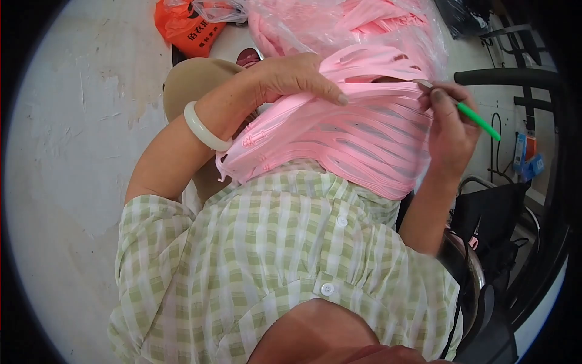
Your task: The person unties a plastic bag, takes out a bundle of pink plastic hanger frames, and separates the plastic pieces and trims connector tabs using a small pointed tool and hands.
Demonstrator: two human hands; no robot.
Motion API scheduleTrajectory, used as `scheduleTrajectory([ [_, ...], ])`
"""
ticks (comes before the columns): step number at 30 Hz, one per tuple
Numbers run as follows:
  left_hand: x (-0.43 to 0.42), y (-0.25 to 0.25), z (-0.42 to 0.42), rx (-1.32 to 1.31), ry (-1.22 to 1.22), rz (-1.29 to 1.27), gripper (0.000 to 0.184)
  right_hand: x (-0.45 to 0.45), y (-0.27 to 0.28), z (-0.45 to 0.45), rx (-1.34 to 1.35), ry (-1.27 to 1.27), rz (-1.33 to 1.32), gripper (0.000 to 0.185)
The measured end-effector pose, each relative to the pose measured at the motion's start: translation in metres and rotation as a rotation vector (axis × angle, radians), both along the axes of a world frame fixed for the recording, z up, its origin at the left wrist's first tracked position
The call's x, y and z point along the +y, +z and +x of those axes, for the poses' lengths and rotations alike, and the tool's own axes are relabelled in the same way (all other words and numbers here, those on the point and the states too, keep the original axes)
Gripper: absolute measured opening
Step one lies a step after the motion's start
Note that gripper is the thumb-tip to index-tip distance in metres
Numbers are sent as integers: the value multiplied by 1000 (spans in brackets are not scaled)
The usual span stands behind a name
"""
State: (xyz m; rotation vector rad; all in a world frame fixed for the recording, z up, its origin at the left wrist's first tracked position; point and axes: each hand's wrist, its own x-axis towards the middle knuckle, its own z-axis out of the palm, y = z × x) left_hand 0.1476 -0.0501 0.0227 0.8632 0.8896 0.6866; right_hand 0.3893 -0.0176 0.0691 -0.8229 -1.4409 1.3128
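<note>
Pink fabric [364,133] with many narrow strips and slits lies across my lap. My left hand [303,79], below a pale bangle [205,127] on the forearm, rests on the upper left part of the fabric; its thumb presses on top and its other fingers are hidden under the cloth. At the fabric's upper right edge my right hand [451,118] is closed around a tool with a green handle [480,121], whose metal end points left at the strips.
More pink fabric in clear plastic [339,24] is heaped beyond my knees. An orange bag [189,27] lies at the upper left. A black bar [509,77], a black bag [488,209] and a blue box [526,158] are on the right.
</note>
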Motion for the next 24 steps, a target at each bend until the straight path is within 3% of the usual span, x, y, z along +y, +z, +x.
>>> scheduleTrajectory([
  [1,-1,-3,-4,75,-141,-49,62,-9,0,-4,0,5,-4,9],
  [5,-6,-13,0,39,-15,-131,56,-33,-6,-21,-98,79,-114,9],
  [12,-17,-4,6,-55,73,-51,42,-33,-16,-29,-165,131,47,12],
  [24,-16,4,13,-65,131,-51,37,-32,-17,-28,-215,119,145,11],
])
